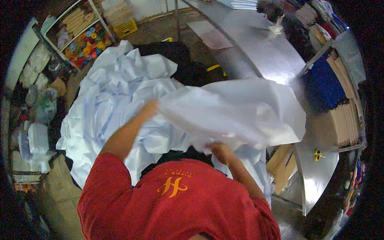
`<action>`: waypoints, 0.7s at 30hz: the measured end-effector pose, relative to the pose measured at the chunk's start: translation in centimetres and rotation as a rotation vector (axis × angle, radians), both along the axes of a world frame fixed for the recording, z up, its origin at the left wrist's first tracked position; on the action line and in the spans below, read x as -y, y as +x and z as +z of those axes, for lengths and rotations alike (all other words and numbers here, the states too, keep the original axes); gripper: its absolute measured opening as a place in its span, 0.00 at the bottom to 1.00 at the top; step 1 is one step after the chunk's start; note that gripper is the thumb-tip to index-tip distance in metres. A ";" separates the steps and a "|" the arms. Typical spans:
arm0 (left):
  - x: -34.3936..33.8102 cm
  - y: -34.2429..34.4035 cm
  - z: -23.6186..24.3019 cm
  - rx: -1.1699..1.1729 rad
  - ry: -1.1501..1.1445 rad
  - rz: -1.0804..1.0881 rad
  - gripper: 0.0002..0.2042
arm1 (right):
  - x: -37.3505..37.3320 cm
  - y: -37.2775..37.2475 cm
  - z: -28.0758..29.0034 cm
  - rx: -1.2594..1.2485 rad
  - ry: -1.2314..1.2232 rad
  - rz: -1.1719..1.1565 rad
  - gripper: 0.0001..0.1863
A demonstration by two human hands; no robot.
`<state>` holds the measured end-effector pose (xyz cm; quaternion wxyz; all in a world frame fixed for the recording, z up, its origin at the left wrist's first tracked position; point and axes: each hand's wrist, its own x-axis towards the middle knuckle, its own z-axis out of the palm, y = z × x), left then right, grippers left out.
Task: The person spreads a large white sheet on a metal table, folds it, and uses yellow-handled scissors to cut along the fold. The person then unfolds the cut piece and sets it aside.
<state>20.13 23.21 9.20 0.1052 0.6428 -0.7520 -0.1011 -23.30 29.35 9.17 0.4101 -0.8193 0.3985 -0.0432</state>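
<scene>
A wide white cloth (pixel 248 110) stretches to the right across a metal table, its folds gathered toward my hands. My left hand (pixel 150 109), smeared by motion, is closed on the cloth's left end, where the folds draw together. Nearer my body, my right hand (pixel 220 151) grips the lower edge; its fingertips are partly hidden in the fabric. Under and beyond my left arm lies a large crumpled heap of white cloth (pixel 108 92). More white fabric hangs down beside my right forearm.
The shiny metal table (pixel 276 52) runs along the right side, with a small yellow tool (pixel 318 155) on it. Shelves at the right hold dark blue folded fabric (pixel 325 84). At the far left stands a rack of colourful spools (pixel 88 44); a yellow crate (pixel 125 29) is beside it.
</scene>
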 end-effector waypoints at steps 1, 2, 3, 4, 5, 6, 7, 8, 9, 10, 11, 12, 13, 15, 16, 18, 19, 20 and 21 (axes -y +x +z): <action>-1.8 7.3 0.9 0.142 0.013 0.202 0.09 | -1.5 -1.1 -3.2 -0.065 0.060 0.222 0.14; -4.1 14.7 3.1 0.235 0.017 0.414 0.10 | -2.7 -4.4 -5.5 -0.022 -0.020 0.259 0.14; -6.2 22.0 6.8 0.329 -0.014 0.607 0.11 | -3.3 -8.4 -7.4 -0.263 0.143 -0.064 0.15; -8.2 28.6 11.3 0.396 -0.073 0.762 0.12 | -4.2 -13.7 -8.2 -0.250 -0.422 -0.027 0.16; -10.2 34.5 16.4 0.445 -0.152 0.902 0.13 | -5.1 -20.1 -7.7 -0.118 -0.080 -0.624 0.17; -12.0 38.9 21.4 0.483 -0.236 1.014 0.14 | -6.0 -26.2 -6.6 0.369 0.143 -1.325 0.18; -13.3 42.2 26.1 0.503 -0.325 1.088 0.15 | -7.9 -31.5 -5.0 0.094 -0.187 -1.322 0.16; -14.2 44.1 30.2 0.512 -0.421 1.131 0.16 | -9.7 -36.1 -2.3 -0.380 -0.509 -1.252 0.15; -14.3 44.9 33.2 0.508 -0.504 1.129 0.17 | -10.8 -38.5 -0.9 -0.681 -0.676 -1.409 0.15; -13.8 44.8 35.2 0.498 -0.576 1.109 0.18 | -11.9 -40.0 1.5 -0.813 -0.767 -1.510 0.15; -12.6 44.0 36.2 0.477 -0.624 1.056 0.19 | -11.9 -39.6 2.9 -0.525 -0.826 -1.587 0.16; -10.8 42.7 35.9 0.449 -0.644 0.997 0.20 | -11.3 -38.4 4.5 -0.232 -0.880 -1.640 0.16; -8.4 41.2 35.0 0.412 -0.640 0.920 0.22 | -10.3 -36.3 5.9 0.062 -0.929 -1.671 0.17; -3.1 37.4 29.4 0.341 -0.520 0.756 0.24 | -7.4 -30.3 7.8 0.373 -0.852 -1.620 0.18; -0.6 35.0 25.3 0.312 -0.436 0.667 0.25 | -5.8 -26.7 8.1 0.531 -0.601 -1.635 0.18; 2.9 29.0 15.8 0.285 -0.155 0.486 0.28 | -5.0 -19.9 8.2 -0.265 -0.655 -1.354 0.16; 3.7 25.2 10.8 0.280 0.011 0.371 0.29 | -4.3 -15.9 7.3 -0.185 -0.698 -1.111 0.16; 3.7 20.6 6.2 0.268 0.190 0.235 0.30 | -3.8 -12.6 6.7 -0.210 -0.793 -0.857 0.17; 3.2 15.6 2.2 0.250 0.362 0.091 0.32 | -3.4 -9.7 6.4 -0.124 -0.809 -0.692 0.18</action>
